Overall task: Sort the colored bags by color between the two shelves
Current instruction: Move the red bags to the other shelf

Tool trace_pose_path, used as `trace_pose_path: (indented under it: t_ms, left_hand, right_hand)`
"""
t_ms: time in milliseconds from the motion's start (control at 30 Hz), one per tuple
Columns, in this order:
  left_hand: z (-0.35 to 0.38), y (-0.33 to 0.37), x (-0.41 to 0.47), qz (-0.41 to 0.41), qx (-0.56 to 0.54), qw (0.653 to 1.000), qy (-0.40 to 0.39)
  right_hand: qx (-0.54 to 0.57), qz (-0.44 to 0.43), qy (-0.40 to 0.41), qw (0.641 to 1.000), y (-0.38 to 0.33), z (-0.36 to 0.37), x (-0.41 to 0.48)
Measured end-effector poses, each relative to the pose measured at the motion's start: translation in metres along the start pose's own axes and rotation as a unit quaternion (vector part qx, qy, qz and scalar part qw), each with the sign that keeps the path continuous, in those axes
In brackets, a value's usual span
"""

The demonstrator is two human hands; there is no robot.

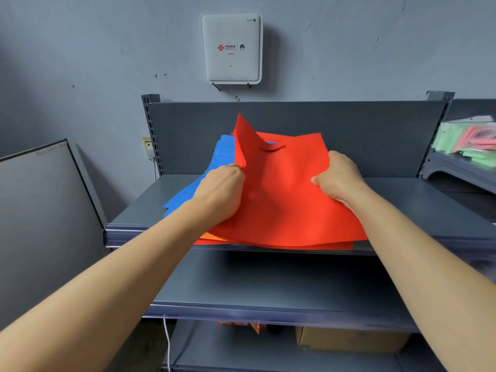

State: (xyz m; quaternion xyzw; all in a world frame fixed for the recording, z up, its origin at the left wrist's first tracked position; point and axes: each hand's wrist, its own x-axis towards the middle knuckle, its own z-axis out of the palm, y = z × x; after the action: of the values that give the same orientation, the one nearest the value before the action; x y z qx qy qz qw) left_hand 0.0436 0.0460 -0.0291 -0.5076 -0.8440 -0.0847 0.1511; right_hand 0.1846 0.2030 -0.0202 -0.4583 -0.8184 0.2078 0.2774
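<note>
On the top shelf (pixel 139 210), blue bags (pixel 200 183) fan out at the left beneath a stack of red bags (pixel 281 200); the left hand (pixel 221 191) pinches the lifted left edge of the top red bag, and the right hand (pixel 339 177) closes on its right edge. The lower shelf (pixel 268 285) lies bare. Far right, a second shelf unit (pixel 456 167) holds blurred green and pink bags (pixel 467 142). Sorting appears early: colours remain mixed in one stack.
</note>
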Motion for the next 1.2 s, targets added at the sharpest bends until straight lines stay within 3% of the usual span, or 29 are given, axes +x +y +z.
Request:
trace_pose_path:
  t_ms: [200, 367, 633, 767, 1000, 1200]
  left_hand:
    - [-0.008, 0.036, -0.017, 0.045, 0.019, 0.998, 0.041]
    - [-0.025, 0.039, -0.034, 0.021, -0.035, 0.996, 0.073]
    - [-0.05, 0.012, -0.087, -0.171, -0.134, 0.966, 0.143]
    - [-0.067, -0.003, -0.114, -0.227, -0.128, 0.949, 0.177]
    - [-0.09, -0.043, -0.169, -0.309, -0.101, 0.923, 0.204]
    - [-0.118, -0.098, -0.274, -0.383, -0.068, 0.89, 0.238]
  right_hand:
    - [-0.025, -0.028, 0.043, 0.998, 0.006, -0.013, -0.012]
    - [-0.011, -0.05, 0.031, 0.998, 0.006, -0.024, -0.032]
    - [0.024, -0.176, -0.02, 0.984, -0.024, -0.027, -0.073]
    - [0.047, -0.228, -0.02, 0.972, -0.048, -0.022, -0.093]
    - [0.06, -0.294, -0.09, 0.95, -0.112, -0.007, -0.137]
    - [0.095, -0.363, -0.145, 0.915, -0.184, 0.03, -0.22]
